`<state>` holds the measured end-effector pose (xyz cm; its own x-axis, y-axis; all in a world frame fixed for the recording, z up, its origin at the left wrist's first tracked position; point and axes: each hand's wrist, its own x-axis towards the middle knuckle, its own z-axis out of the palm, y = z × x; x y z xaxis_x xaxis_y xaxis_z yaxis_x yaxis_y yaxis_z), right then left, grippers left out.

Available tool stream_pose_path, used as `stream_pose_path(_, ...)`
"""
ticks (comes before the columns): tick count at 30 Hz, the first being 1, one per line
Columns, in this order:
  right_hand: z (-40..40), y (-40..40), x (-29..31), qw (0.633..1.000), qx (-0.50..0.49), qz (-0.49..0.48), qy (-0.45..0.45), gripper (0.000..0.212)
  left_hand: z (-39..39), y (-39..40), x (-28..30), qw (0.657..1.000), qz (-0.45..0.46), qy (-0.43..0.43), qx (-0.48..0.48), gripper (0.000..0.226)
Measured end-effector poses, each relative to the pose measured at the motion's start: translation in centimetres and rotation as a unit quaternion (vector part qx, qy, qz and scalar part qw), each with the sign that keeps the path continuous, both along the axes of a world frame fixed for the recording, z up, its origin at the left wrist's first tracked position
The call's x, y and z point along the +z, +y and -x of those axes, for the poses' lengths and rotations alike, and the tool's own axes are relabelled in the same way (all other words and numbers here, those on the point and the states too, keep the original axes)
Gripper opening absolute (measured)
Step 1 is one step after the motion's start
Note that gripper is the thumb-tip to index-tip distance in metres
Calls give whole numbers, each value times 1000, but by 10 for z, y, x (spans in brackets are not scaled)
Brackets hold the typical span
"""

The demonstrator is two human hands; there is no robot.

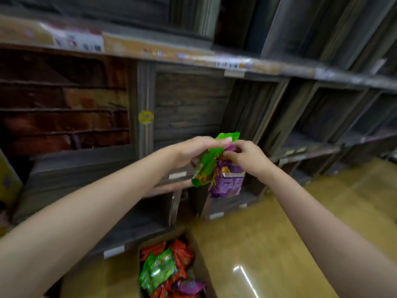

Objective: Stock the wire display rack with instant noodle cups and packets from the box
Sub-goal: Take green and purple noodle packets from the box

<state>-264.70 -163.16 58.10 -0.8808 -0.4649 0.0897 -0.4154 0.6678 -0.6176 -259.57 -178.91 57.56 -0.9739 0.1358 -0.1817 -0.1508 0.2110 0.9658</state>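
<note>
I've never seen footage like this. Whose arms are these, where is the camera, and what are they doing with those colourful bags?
There is no machine here: a person wears one camera on the head, looking forward and down, so you see their own two arms. The left hand holds a green packet at its top, and the right hand pinches a purple packet beside it. Both packets are in the air in front of the shelving rack, whose nearby compartments look empty, though the picture is blurred. Below, on the yellowish floor, stands an open cardboard box with more green, orange-red and purple packets inside.
</note>
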Motion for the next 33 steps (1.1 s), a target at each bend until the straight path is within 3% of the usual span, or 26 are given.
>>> stream_pose_path(2,-1,-8,25,999,-17,44,20,20,-4,-7,25,996,26,82,8,43)
stream_pose_path(5,-10,-21,62,993,-39,101,39,25,-7,-17,54,981,86,172,21,74)
stream_pose_path(7,-14,-31,86,988,-45,137,50,21,-6,-24,73,971,110,214,17,81)
stream_pose_path(12,-21,-50,148,980,-57,156,113,19,-4,-38,130,955,122,271,8,74)
stream_pose_path(16,-25,-60,198,970,-59,172,158,21,3,-48,174,938,134,306,86,88)
stream_pose_path(18,-28,-64,217,966,-48,182,178,13,5,-54,192,934,114,317,118,84)
stream_pose_path(20,-31,-71,231,966,-43,161,198,12,5,-59,204,939,56,315,129,64)
stream_pose_path(24,-38,-82,245,972,-13,139,187,50,6,-70,215,932,-9,316,178,28)
stream_pose_path(26,-41,-86,245,974,-26,43,220,64,12,-79,218,923,-21,309,227,27)
stream_pose_path(29,-49,-95,232,947,-110,-152,262,90,16,-88,217,910,-65,296,281,30)
stream_pose_path(33,-48,-103,220,953,-76,-180,231,112,14,-91,207,900,-163,287,284,35)
